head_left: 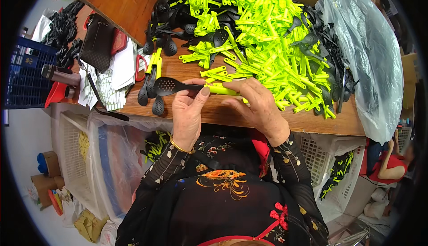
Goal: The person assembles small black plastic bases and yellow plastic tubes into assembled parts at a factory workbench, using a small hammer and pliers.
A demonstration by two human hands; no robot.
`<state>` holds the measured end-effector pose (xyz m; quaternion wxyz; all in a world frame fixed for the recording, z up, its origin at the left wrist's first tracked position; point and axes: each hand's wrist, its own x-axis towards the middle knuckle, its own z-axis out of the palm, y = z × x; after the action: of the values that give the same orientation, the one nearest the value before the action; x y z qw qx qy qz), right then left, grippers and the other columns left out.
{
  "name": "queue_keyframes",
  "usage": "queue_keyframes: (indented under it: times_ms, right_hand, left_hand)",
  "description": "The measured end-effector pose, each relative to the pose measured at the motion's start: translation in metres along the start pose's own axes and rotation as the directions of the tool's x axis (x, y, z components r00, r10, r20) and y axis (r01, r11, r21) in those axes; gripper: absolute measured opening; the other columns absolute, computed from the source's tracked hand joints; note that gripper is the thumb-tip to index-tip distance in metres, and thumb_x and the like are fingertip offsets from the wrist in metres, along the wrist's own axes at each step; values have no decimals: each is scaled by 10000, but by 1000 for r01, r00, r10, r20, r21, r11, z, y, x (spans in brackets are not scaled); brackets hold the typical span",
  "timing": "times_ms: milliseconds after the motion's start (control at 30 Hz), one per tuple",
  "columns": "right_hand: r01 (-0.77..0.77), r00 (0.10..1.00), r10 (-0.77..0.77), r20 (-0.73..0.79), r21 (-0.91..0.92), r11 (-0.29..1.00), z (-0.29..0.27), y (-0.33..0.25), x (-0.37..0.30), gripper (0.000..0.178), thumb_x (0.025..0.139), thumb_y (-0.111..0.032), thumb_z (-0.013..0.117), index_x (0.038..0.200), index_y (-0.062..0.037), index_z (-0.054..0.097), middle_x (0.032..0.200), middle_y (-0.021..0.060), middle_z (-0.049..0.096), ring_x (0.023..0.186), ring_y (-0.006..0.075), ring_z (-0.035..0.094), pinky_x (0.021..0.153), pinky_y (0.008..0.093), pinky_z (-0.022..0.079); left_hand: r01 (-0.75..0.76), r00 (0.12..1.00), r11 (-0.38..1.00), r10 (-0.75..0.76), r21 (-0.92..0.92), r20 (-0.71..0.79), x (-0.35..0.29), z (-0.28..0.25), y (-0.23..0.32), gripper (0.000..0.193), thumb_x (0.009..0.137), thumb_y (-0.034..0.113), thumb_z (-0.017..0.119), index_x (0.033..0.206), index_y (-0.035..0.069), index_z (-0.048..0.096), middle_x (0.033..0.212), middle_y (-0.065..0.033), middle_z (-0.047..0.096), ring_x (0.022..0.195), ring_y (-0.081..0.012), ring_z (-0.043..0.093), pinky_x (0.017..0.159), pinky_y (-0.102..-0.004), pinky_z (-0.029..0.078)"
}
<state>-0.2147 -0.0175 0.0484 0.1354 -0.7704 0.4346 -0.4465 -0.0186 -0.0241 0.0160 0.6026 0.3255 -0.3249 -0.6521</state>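
Observation:
A black perforated spoon point(168, 86) lies sideways above the table's front edge, its bowl pointing left. My left hand point(187, 116) is closed round its neck, thumb on top, where the neck meets a lime-green handle point(218, 89). From the other side, my right hand point(258, 105) pinches the handle's right end between thumb and fingers. My left fingertips hide part of the joint, so I cannot tell how far the two parts overlap. Several spoons with green handles point(151, 72) lie just left of my hands, bowls toward me.
A big heap of lime-green handles point(267, 32) covers the table's middle and right, with black spoon heads point(307, 43) among them. Papers point(120, 72), red scissors point(141, 65) and a flask point(60, 74) stand left. Lined crates point(76, 157) flank me below; another person point(392, 168) sits at right.

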Motion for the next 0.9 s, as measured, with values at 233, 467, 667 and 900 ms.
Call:
queue_keyframes:
  times_ms: [233,467,667,900]
  right_hand:
    - [-309,950,287,122,251,917,4,7,-12,230,943,-98,769,1162,-28,765,968,100,753,865,255,716,767,350,559]
    - [-169,985,170,6,164,972,16,-1,-19,325,952,-49,739,1276,-33,743,1142,133,750,995,254,729,860,343,572]
    - [93,991,-68,117,-218,972,9,9,-14,482,907,-68,774,1380,-89,684,1061,122,694,943,306,692,817,399,585]
    - [-154,974,130,184,122,981,11,7,-13,440,973,-55,710,1412,-67,674,896,124,658,793,272,637,705,375,516]
  left_hand:
    - [-59,996,990,50,129,72,-5,7,8,231,1010,20,723,1227,4,648,1129,-68,721,1041,-112,675,968,-257,524]
    - [144,990,985,-143,-95,24,-5,-1,4,207,1018,29,710,1214,5,649,1137,-87,726,1055,-138,696,974,-296,567]
    - [43,999,991,-46,126,26,-1,-4,10,203,1019,60,719,1204,-3,662,1119,-91,734,1001,-149,713,941,-297,586]
    - [238,970,971,-235,-31,62,3,-6,8,241,1044,95,695,1268,17,655,1163,-58,725,1023,-132,699,921,-279,579]
